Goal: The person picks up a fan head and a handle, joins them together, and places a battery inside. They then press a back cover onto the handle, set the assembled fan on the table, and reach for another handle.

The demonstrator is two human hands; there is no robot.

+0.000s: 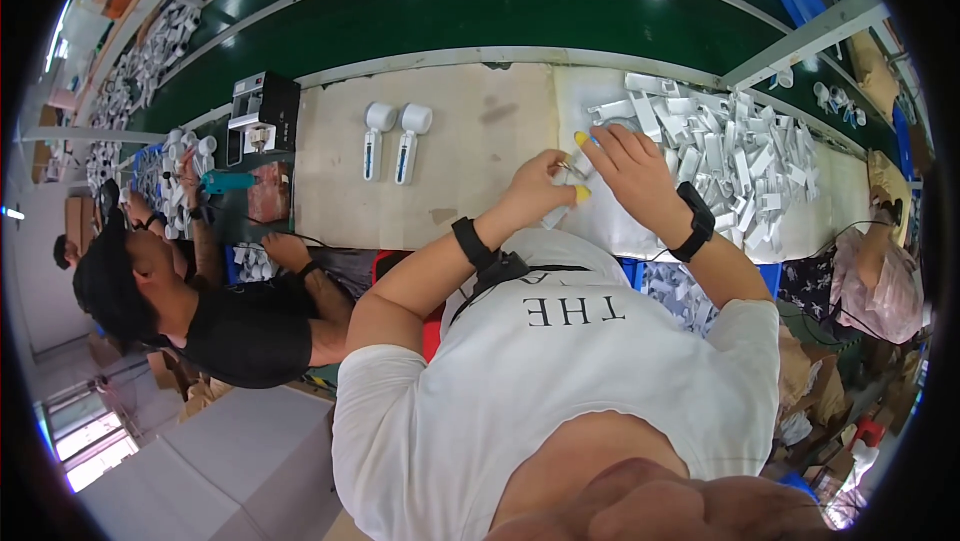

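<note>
My left hand (535, 193) and my right hand (637, 181) meet over the pale work surface, left of a heap of white plastic parts (735, 156). Yellow covers show on fingertips. Between the hands is a small piece with a metallic glint (568, 169), partly hidden by my fingers. My left fingers are closed in a pinch around it, and a whitish bit shows below them. The right fingers curve in from the other side, closed, their grip mostly covered. Farther left, two white round-headed handheld devices (372, 146) lie side by side with their handles toward me.
A black machine (262, 116) stands at the table's left end, with a teal power tool (228, 182) beside it. A person in black (245, 331) works close on my left. Blue bins of parts (675, 291) sit under the front edge. A green conveyor (480, 11) runs behind the table.
</note>
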